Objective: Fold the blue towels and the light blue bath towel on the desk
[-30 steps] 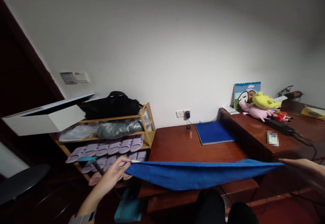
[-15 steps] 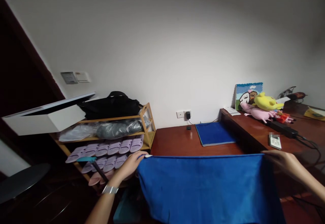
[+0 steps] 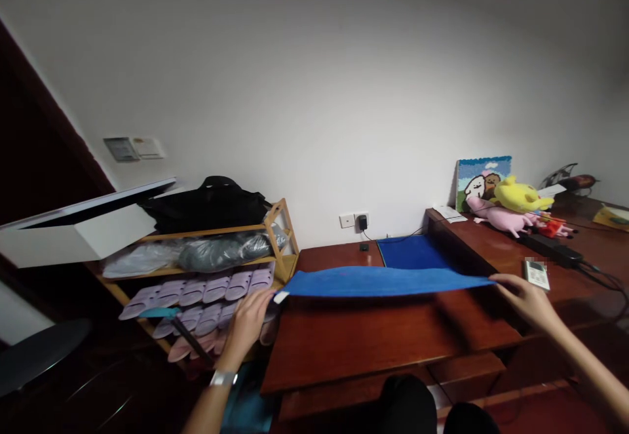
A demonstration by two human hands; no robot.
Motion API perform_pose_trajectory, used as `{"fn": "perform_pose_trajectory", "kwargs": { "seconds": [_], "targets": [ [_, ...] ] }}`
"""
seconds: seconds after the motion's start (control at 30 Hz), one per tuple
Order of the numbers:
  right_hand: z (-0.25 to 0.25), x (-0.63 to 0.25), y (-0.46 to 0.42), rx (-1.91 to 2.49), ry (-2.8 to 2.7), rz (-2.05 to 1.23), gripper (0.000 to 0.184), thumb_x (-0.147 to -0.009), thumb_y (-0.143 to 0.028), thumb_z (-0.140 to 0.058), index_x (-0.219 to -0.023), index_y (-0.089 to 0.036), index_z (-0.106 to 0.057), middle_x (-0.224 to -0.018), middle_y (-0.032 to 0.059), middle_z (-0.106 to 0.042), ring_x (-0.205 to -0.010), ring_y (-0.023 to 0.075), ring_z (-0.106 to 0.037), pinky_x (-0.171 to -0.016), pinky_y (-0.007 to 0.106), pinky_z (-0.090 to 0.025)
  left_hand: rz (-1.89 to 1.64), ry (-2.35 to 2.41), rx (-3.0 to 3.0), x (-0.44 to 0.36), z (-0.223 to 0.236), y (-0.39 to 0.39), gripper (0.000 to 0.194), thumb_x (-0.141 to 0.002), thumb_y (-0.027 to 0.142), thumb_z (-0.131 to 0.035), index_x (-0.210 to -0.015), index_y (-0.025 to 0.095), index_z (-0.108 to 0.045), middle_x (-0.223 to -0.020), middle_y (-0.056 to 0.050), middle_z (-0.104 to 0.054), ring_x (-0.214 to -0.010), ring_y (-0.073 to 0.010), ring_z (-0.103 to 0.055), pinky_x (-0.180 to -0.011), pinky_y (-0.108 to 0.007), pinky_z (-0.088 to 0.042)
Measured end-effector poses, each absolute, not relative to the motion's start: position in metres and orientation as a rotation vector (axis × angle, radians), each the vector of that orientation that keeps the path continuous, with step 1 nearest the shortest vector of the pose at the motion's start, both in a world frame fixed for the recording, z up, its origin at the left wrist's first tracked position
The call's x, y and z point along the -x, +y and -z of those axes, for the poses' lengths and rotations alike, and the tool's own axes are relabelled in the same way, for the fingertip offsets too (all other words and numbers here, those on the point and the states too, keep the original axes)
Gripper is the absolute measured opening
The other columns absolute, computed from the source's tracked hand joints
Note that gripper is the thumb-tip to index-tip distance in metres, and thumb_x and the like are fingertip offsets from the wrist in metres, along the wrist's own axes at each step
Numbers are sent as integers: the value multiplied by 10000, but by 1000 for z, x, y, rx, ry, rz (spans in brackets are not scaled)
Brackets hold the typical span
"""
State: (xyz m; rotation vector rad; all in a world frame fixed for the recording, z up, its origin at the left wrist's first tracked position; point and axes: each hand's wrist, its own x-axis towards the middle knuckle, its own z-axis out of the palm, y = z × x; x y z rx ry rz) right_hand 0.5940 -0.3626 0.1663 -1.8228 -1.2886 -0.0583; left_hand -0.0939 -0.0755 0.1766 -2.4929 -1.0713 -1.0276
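A blue cloth point(image 3: 378, 282) is stretched in the air above the reddish-brown desk point(image 3: 373, 342), its near edge taut between my two hands. My left hand point(image 3: 251, 319) pinches the left corner, where a small white tag shows. At the other end, the right corner is gripped by the fingertips of my right hand point(image 3: 521, 293). Behind the held cloth, a darker blue folded cloth point(image 3: 410, 250) lies flat near the wall, partly covered from view.
Left of the desk stands a wooden rack point(image 3: 282, 237) with purple slippers point(image 3: 216, 286), bagged items and a black bag point(image 3: 211, 204). A raised desk section point(image 3: 496, 250) on the right carries plush toys point(image 3: 521, 195), a black adapter point(image 3: 550, 250) and a small white device point(image 3: 536, 275).
The cloth hung below the hands in front of the desk half a second ago; now it is swung up and away over the desktop. Both hands moved forward, still gripping its corners.
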Motion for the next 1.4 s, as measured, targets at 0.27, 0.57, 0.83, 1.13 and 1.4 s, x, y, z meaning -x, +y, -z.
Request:
{"fn": "perform_pose_trajectory", "kwargs": {
  "seconds": [0.27, 0.57, 0.83, 1.13, 1.4],
  "targets": [
    [9, -572, -374, 1951, -1263, -182, 385, -708, -546, -520, -819, -272, -767, -936, 82, -811, -929, 314, -768, -859, 398, -612, 463, -1245, 2606, 108, 1, -140, 535, -878, 55, -365, -1221, 272, -714, -1216, -44, -749, -1126, -225, -693, -981, -383, -547],
    [68, -573, -390, 1982, -1318, -167, 427, -764, -522, -476, -887, -260, -790, -1135, 117, -777, -1051, 313, -741, -940, 433, -594, 579, -1053, 2540, 132, 41, -152, 427, -984, 175, -380, -1259, 275, -690, -1109, -41, -782, -999, -224, -734, -881, -363, -584],
    [53, -586, -377, 2100, -1435, -87, 417, -805, -480, -437, -899, -262, -781, -1035, 95, -794, -1029, 308, -736, -976, 457, -569, 636, -1132, 2497, 157, 40, -162, 358, -907, 258, -501, -1187, 308, -719, -1119, -30, -779, -1029, -263, -719, -914, -410, -579],
    [26, -561, -254, 2122, -1519, -80, 535, -913, -455, -352, -1183, -191, -731, -1286, 143, -708, -1220, 277, -647, -1109, 439, -468, 646, -1385, 2633, 48, 2, -51, 397, -994, 363, -413, -1224, 263, -721, -1319, -65, -707, -1228, -256, -649, -1066, -429, -518],
    [55, -562, -181, 2338, -1631, -120, 619, -980, -531, -315, -1508, -265, -499, -1607, 56, -434, -1509, 282, -336, -1243, 525, -254, 331, -1468, 2648, 35, 34, 15, 532, -1031, 495, -401, -1546, 363, -417, -1628, -41, -413, -1494, -271, -378, -1201, -520, -344]
  ]
}}
